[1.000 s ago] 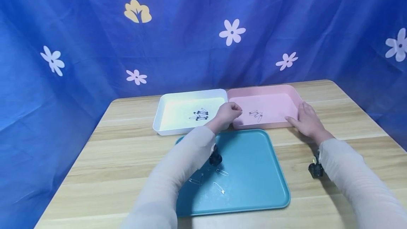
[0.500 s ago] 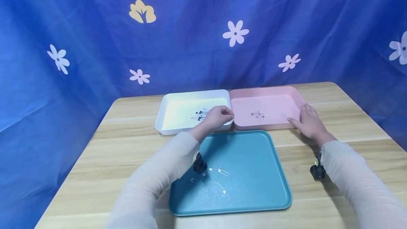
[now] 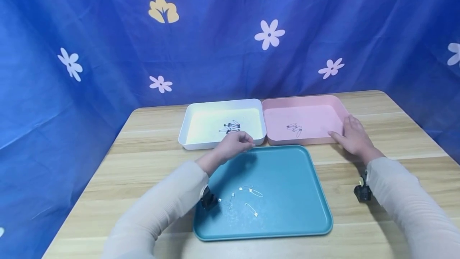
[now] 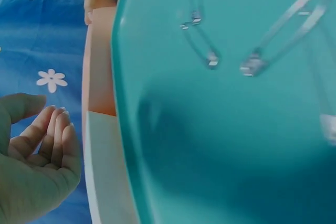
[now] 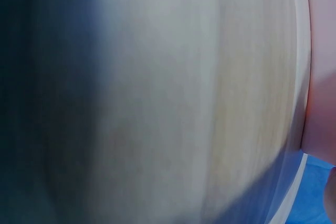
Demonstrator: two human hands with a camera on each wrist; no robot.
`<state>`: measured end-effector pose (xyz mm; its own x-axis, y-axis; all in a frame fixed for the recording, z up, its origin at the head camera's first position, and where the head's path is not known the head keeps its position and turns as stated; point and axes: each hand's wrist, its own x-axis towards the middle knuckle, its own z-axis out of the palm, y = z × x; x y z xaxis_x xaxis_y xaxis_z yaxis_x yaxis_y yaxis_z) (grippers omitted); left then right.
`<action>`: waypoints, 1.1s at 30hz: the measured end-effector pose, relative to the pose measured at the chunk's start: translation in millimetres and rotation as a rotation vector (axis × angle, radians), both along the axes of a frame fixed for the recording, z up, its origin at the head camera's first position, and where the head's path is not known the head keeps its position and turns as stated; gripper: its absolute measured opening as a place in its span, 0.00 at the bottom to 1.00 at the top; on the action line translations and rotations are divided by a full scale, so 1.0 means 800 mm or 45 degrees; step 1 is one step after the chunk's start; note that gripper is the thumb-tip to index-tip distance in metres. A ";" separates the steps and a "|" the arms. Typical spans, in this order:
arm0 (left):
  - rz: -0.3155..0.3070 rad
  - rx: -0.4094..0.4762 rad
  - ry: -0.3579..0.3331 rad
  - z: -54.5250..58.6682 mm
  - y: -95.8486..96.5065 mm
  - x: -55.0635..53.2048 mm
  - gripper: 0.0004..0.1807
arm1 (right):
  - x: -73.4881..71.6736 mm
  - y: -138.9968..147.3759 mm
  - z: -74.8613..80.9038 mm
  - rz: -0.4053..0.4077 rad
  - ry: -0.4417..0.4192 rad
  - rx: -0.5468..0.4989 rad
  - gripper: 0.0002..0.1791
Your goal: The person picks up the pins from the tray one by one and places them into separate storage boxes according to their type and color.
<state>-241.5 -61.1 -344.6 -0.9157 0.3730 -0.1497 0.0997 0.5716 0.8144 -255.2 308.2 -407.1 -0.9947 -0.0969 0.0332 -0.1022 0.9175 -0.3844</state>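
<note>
Teal tray (image 3: 287, 207), frontmost safety pin (image 3: 251, 210) aslant, clasp (image 3: 256, 214) front-right

Along my tabletop's (image 3: 136, 179) far edge I see the left box (image 3: 203, 121), a pin cluster (image 3: 232, 128) toward its front; beside it, the right box (image 3: 318, 121), a second cluster (image 3: 294, 128) front-left; before both, the tray (image 3: 287, 191), loose pins (image 3: 256, 192) on its left half.

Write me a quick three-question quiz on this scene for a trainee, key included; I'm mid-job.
1. True or false: safety pins lie in the white tray, the pink tray and the teal tray.
2. Which tray does the right hand touch? A) white tray B) pink tray C) teal tray
3. Fill in: in the left wrist view, the left hand holds ____.

Key: 1 true; 2 B; 3 nothing visible.
</note>
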 end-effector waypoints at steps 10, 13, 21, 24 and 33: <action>-0.082 0.032 -0.087 -0.010 -0.027 0.029 0.06 | -0.002 -0.001 0.000 -0.003 0.003 -0.007 0.50; -0.132 0.019 -0.107 -0.014 -0.033 0.038 0.07 | -0.002 -0.001 0.000 -0.002 0.008 -0.006 0.50; -0.265 -0.105 -0.077 -0.030 -0.048 0.055 0.07 | 0.000 -0.001 -0.001 -0.005 0.000 -0.002 0.50; -0.296 -0.112 -0.067 -0.032 -0.051 0.059 0.07 | 0.002 -0.001 0.000 -0.004 -0.010 -0.004 0.50; -0.275 -0.094 -0.166 -0.037 -0.051 0.067 0.08 | 0.002 0.000 -0.002 -0.005 -0.005 -0.010 0.50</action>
<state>-187.5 -101.7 -374.2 -0.7873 0.5413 -0.2954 0.1225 0.6067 0.7854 -253.4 308.2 -408.3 -0.9952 -0.0928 0.0298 -0.0970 0.9150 -0.3917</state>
